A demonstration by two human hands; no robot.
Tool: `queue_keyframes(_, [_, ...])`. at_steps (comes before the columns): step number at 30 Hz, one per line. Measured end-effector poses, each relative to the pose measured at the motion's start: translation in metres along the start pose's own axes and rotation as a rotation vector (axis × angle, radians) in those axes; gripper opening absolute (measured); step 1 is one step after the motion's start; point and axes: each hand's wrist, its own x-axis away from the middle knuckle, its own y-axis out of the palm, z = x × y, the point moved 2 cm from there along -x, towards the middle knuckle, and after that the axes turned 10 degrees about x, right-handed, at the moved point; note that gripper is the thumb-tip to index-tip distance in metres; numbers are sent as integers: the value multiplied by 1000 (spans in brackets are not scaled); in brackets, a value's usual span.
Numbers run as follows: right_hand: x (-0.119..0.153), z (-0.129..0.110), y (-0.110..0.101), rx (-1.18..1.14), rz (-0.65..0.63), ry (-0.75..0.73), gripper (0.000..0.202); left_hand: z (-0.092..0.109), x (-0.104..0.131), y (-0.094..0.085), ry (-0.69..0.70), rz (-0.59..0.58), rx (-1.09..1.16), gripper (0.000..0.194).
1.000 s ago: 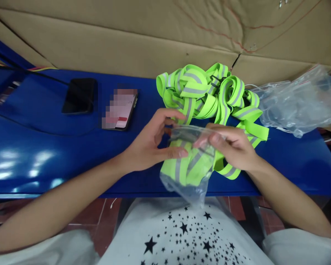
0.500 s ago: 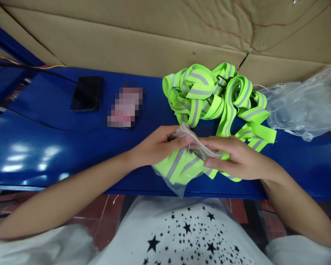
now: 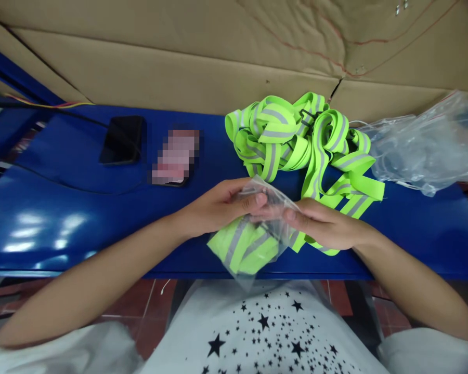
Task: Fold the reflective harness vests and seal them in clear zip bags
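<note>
A clear plastic bag [image 3: 275, 215] hangs between my two hands at the front of the blue table. Inside its lower part lies a folded fluorescent yellow-green reflective strap [image 3: 244, 246] with grey stripes. My left hand [image 3: 224, 205] pinches the bag's upper left, thumb on the near side and fingers behind the film. My right hand [image 3: 327, 223] grips the upper right edge near the mouth, its thumb over the plastic. Just beyond my hands sits a tangled pile of similar straps [image 3: 276, 127] with black buckles. One strap end reaches down beside my right hand.
Loose clear plastic bags [image 3: 429, 150] lie at the right of the blue table [image 3: 81, 218]. At the left are a black phone-like device [image 3: 121, 140] and a phone with a blurred screen [image 3: 175, 156]. Cables cross the left side. A cardboard panel [image 3: 159, 67] stands behind.
The strap sits lower in the bag, and the film above it is now spread flatter between my hands. My right hand has shifted slightly left. The view has tilted a little.
</note>
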Motion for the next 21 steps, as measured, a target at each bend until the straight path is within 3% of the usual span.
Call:
queue_keyframes(2, [1,0,-3,-123,4,-10,38,-2,0,-4,-10,-30,98,65])
queue_keyframes(5, [4,6,-15,-132,217,-3,35,-8,1,-8,-120,-133,172,77])
queue_keyframes(8, [8,12,-30,-142,450,7,32,-15,1,-7,-330,-223,156,61])
queue_keyframes(11, [10,11,-38,-170,565,30,28,-15,2,-7,-391,-241,103,49])
queue_keyframes(14, [12,3,-38,-233,560,28,17,-8,5,-10,-296,-299,-17,47])
queue_keyframes(18, [13,-3,-26,-344,420,80,20,2,8,-9,-100,-406,-66,56])
queue_keyframes(21, [11,-4,-16,-281,264,93,22,6,5,-9,138,-240,47,61])
